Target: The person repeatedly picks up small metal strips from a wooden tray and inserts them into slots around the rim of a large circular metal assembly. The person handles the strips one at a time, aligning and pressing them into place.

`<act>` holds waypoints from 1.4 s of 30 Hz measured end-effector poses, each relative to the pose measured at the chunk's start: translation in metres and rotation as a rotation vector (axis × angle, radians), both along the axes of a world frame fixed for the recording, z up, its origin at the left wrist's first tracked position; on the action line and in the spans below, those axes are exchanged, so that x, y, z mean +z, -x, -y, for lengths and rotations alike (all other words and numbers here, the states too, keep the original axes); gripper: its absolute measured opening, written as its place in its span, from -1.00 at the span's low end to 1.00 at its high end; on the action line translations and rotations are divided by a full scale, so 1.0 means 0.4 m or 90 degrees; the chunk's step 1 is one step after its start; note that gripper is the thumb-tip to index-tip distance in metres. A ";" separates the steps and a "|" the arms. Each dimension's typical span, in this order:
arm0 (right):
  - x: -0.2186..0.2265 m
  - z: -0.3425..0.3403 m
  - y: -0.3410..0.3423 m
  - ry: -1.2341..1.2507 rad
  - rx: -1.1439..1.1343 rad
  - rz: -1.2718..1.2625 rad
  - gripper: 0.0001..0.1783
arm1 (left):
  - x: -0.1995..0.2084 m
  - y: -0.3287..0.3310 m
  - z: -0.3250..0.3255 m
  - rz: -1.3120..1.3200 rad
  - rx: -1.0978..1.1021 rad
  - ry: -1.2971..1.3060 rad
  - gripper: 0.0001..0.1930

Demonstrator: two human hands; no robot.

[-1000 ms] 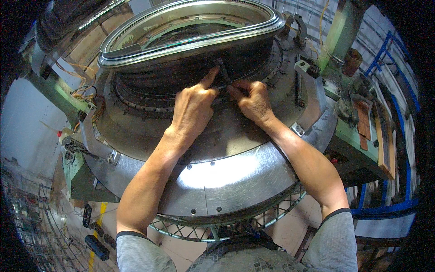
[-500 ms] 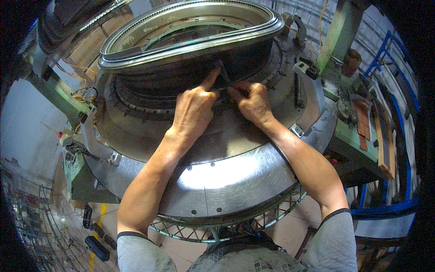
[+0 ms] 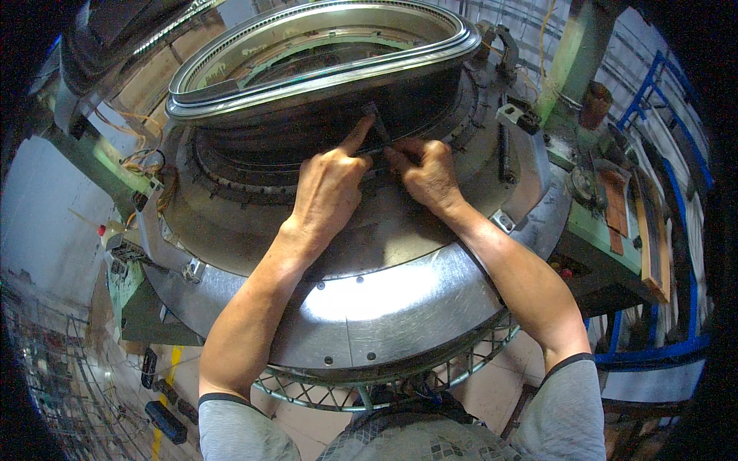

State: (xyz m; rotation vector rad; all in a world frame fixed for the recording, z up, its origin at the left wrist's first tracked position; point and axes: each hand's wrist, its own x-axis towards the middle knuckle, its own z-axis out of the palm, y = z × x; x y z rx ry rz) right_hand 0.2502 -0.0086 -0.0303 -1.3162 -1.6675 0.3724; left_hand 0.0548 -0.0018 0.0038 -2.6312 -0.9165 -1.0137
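Observation:
In front of me stands a large round machine, probably a circular knitting machine, with a toothed metal ring (image 3: 323, 74) around its raised dark cylinder (image 3: 307, 127). My right hand (image 3: 430, 175) is closed, thumb and index finger pinching the lower end of a narrow, flat dark metal strip (image 3: 379, 123) against the cylinder's side. My left hand (image 3: 329, 180) stretches its index finger up to touch this strip near its upper end. The other left fingers are curled under; whether they hold anything is hidden. Both hands hover above the sloping metal plate (image 3: 377, 223).
A shiny curved metal rim (image 3: 392, 307) runs between my forearms. Green machine posts (image 3: 573, 61) rise at the sides, with loose wires (image 3: 142, 157) on the left. Blue metal racking (image 3: 653, 357) stands at right. Dark blocks (image 3: 165, 421) lie on the floor at lower left.

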 end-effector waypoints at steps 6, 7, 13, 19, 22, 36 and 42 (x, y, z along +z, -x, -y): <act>-0.001 0.000 0.002 0.000 -0.004 -0.009 -0.79 | -0.002 0.001 0.001 -0.006 0.007 0.018 -0.86; -0.001 0.000 0.002 -0.001 0.001 -0.016 -0.79 | -0.002 0.001 0.000 -0.005 0.003 0.017 -0.86; -0.007 -0.003 -0.001 0.005 -0.006 -0.021 -0.78 | 0.000 0.000 0.003 -0.014 0.013 0.019 -0.87; -0.018 -0.011 0.005 -0.067 -0.013 -0.068 -0.76 | 0.004 -0.003 0.005 -0.030 0.026 0.050 -0.75; -0.021 -0.012 0.003 -0.065 -0.011 -0.072 -0.77 | 0.005 -0.005 0.004 -0.033 0.027 0.042 -0.74; -0.028 -0.017 0.002 -0.044 -0.019 -0.081 -0.77 | 0.009 -0.006 0.007 -0.038 0.019 0.055 -0.71; -0.025 -0.015 0.002 -0.061 -0.030 -0.066 -0.78 | 0.007 -0.008 0.006 -0.039 0.025 0.059 -0.69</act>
